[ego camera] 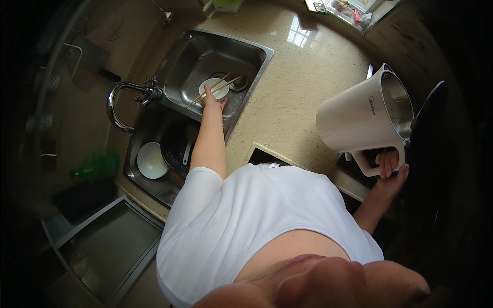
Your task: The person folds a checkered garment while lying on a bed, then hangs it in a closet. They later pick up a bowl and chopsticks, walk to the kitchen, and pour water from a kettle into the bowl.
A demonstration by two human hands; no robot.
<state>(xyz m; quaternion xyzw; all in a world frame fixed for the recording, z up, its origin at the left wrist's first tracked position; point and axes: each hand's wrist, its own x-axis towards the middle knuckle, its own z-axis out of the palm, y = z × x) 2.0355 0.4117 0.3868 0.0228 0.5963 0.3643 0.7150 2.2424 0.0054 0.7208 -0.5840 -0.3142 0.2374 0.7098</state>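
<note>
On the left, my left hand (213, 101) grips a small white bowl (216, 87) and a pair of wooden chopsticks (223, 84) lying across it, over the upper steel sink basin (246, 57). To the right, my right hand (388, 165) is closed around the handle of a white Midea jug (350, 111), which is tilted. The jug's top is uncovered and its metal inside shows; what it contains is unclear. A larger white bowl (151, 161) and a dark pan (175, 148) with a light-coloured utensil (187, 153) sit in the lower basin.
A chrome faucet (119, 104) stands at the sink's left side. Speckled stone worktop (277, 96) spans between sink and jug. At the top are a phone (316, 6) and a green container (227, 4). A dark rounded object (429, 104) stands beyond the jug; a green bottle (98, 166) is far left.
</note>
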